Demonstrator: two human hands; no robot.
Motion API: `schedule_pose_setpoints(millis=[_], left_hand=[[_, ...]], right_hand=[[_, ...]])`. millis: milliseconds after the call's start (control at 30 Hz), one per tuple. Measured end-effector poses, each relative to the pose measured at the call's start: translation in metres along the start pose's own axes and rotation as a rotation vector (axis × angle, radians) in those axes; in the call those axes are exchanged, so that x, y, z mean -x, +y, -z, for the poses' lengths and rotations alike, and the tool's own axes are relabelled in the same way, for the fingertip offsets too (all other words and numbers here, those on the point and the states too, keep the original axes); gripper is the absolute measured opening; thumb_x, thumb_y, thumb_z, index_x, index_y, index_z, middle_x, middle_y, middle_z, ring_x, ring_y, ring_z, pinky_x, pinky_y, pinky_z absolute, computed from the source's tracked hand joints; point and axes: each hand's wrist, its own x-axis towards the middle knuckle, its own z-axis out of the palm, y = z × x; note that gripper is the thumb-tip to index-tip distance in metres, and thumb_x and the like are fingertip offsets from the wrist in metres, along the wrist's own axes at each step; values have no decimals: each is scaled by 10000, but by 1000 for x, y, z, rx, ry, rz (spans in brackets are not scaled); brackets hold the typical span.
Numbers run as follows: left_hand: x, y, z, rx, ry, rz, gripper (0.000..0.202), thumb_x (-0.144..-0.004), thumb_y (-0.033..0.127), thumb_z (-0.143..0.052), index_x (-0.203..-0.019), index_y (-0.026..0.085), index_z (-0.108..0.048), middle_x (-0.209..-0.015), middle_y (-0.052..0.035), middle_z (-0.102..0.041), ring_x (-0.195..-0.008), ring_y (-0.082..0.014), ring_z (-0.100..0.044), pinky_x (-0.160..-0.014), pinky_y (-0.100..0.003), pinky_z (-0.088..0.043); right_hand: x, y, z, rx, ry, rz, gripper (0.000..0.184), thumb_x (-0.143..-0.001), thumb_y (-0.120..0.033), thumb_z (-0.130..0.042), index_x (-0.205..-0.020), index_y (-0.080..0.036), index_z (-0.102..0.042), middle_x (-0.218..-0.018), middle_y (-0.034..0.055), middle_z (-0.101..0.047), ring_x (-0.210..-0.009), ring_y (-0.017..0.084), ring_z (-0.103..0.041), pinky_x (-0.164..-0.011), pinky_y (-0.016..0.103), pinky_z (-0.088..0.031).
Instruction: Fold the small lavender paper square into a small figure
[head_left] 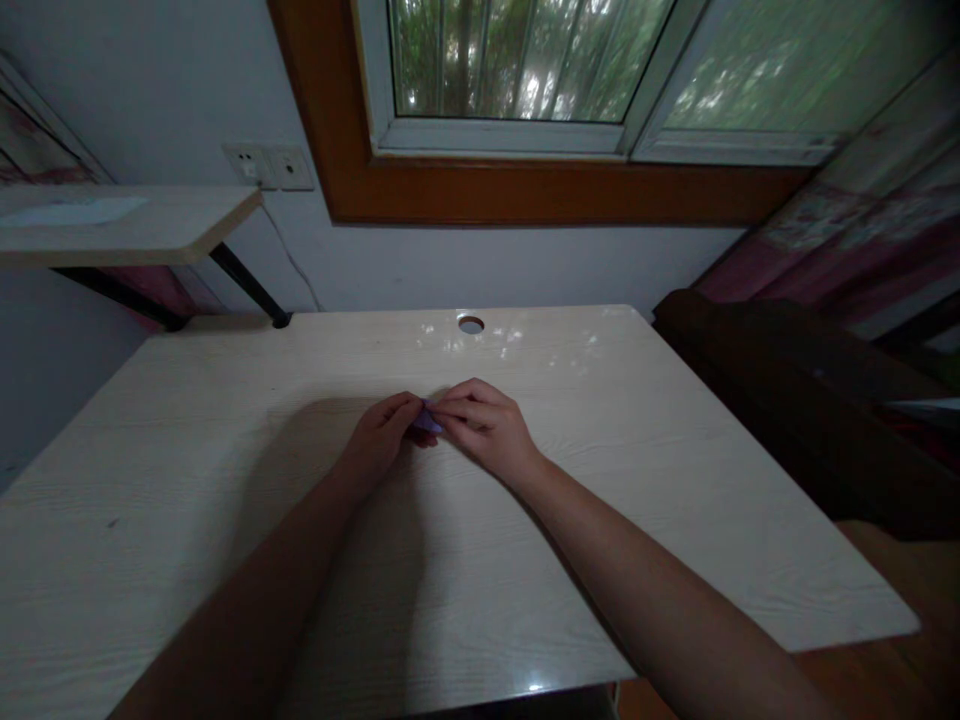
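Note:
Between my two hands is a small purple piece (427,420), thin like folded paper, mostly covered by my fingers. My left hand (384,432) pinches its left side between thumb and fingers, with some fingertips showing beneath it. From the right, my right hand (487,425) grips the other side with thumb and fingertips pressed together. Both hands are close together just above or on the pale wood-grain table (555,560); I cannot tell whether the piece touches the surface.
A round cable hole (471,325) sits near the table's far edge. At the left stands a raised shelf (187,225) on black legs. Behind are wall sockets (270,167) with a white cable, and a wood-framed window (525,190). Dark furniture (757,400) stands to the right.

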Motion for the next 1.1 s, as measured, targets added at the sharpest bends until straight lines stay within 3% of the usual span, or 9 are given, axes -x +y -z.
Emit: schedule_pose_setpoints(millis=[400, 833, 1100], left_hand=[[3, 9, -3, -29, 5, 4, 253, -882, 345, -520, -734, 160, -609, -651, 4, -627, -599, -135, -618, -619, -247, -504], [1, 3, 0, 32, 6, 17, 278, -866, 413, -567, -774, 157, -627, -680, -12, -653, -614, -145, -634, -631, -260, -519], [1, 3, 0, -23, 6, -14, 276, -889, 394, -530, -792, 161, -644, -716, -20, -664, -646, -146, -636, -653, -262, -515]], right_hand=[[0, -4, 1, -64, -41, -20, 209, -884, -254, -662, -1078, -268, -739, -975, 62, -653, -842, 157, -643, -727, 304, -546], [1, -3, 3, -71, -66, -26, 221, -898, -236, -634, -1090, -279, -735, -984, 71, -646, -847, 160, -639, -730, 308, -542], [-2, -6, 3, -195, -9, -161, 109, -884, -281, -654, -913, -238, -750, -922, 56, -656, -847, 161, -633, -741, 313, -521]])
